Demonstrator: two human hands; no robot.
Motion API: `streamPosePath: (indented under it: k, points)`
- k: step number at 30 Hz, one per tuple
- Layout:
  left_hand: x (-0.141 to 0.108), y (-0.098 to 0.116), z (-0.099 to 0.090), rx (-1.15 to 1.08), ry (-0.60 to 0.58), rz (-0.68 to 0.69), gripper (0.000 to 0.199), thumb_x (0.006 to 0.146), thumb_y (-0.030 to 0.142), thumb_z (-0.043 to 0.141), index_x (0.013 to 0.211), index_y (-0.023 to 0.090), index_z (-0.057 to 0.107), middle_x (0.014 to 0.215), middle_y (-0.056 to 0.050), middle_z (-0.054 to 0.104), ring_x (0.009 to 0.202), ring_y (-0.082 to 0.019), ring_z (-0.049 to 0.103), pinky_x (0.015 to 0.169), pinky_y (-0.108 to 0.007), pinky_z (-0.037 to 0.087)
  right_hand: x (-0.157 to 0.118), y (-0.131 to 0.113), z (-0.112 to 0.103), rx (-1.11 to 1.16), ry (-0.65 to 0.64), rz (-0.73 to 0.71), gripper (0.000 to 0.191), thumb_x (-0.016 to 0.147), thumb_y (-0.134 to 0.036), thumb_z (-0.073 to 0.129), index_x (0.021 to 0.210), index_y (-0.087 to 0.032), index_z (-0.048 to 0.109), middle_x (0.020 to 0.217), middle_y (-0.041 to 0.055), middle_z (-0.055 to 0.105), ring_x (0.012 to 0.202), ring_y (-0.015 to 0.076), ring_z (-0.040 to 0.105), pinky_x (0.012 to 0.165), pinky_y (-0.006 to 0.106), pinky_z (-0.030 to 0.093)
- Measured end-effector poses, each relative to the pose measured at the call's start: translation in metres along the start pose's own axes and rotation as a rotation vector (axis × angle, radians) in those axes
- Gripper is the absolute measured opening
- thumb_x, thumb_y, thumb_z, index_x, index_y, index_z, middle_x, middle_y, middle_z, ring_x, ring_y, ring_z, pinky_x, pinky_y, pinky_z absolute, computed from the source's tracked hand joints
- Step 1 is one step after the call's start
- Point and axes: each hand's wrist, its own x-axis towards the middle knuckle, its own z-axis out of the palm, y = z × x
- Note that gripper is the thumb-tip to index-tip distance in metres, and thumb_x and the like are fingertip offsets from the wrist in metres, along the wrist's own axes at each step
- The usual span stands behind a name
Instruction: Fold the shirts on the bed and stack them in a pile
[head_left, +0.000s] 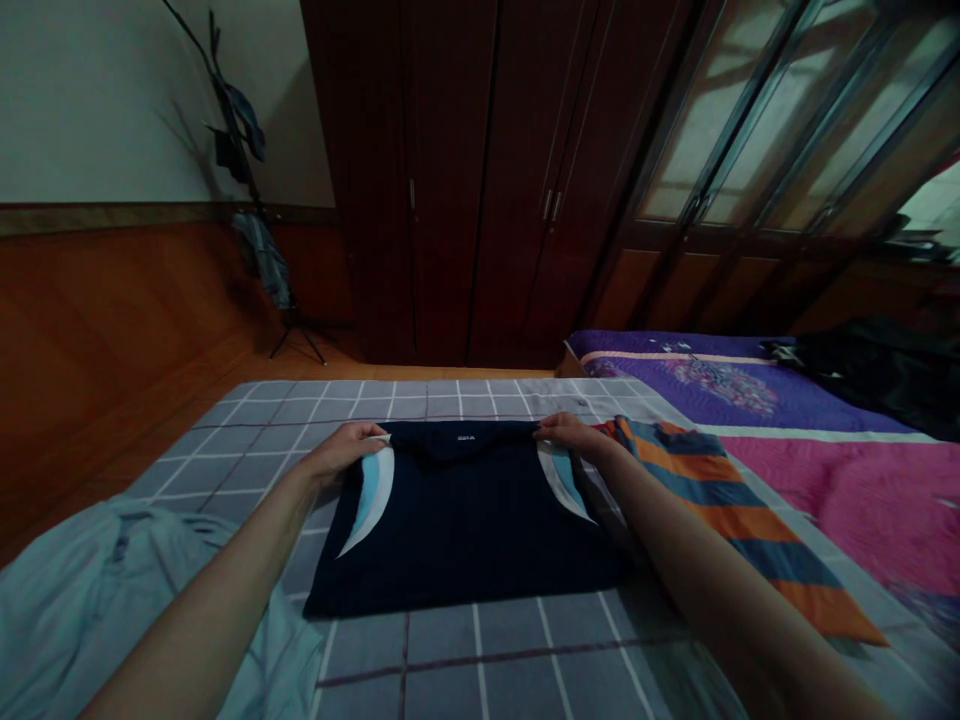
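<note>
A dark navy shirt (465, 520) with white and light-blue curved panels lies folded on the grey checked bedspread (517, 660). Its neckline faces away from me, with a small pale print just inside. At the far left corner, my left hand (349, 447) pinches the shirt's edge by the white panel. My right hand (568, 433) grips the matching far right corner, fingers closed on the fabric. Just right of that hand is a folded orange and grey-blue striped garment (735, 510). A pale blue-green garment (150, 600) lies crumpled beside my left forearm.
Beyond the bed stands a dark red wardrobe (450, 200). A coat rack (240, 150) with hanging items is at the back left. To the right, a second bed (675, 375) has a purple and pink cover, with a dark garment (885, 370) on it.
</note>
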Motion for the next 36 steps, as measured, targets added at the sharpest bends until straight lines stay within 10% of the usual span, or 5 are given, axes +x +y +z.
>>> streamPosePath:
  k: [13,21,36]
  points:
    - [0.023,-0.020,0.000,0.130,0.323,0.069,0.012,0.058,0.024,0.065,0.068,0.017,0.061,0.059,0.001,0.059,0.055,-0.014,0.052,0.052,-0.023,0.034,0.017,-0.027,0.025,-0.354,0.385,0.087,0.036,0.086,-0.046,0.054,0.093,-0.013,0.066,0.100,0.0165,0.065,0.104,0.0328,0.057,0.085,0.043,0.042]
    - [-0.002,0.009,-0.010,-0.063,0.125,0.033,0.040,0.060,0.034,0.070,0.094,0.015,0.061,0.077,-0.004,0.067,0.064,-0.018,0.062,0.059,-0.029,0.047,0.024,-0.026,0.015,-0.251,0.255,0.058,0.030,0.090,-0.037,0.056,0.110,-0.015,0.058,0.107,0.0052,0.061,0.089,0.0177,0.061,0.076,0.037,0.052]
    - [0.017,-0.019,0.001,0.094,0.323,0.092,0.034,0.062,0.015,0.062,0.096,0.015,0.061,0.074,-0.001,0.063,0.062,-0.016,0.060,0.057,-0.024,0.043,0.038,-0.060,0.037,-0.270,0.293,-0.111,0.033,0.091,-0.043,0.053,0.108,-0.015,0.060,0.103,0.0050,0.063,0.087,0.0177,0.062,0.078,0.037,0.051]
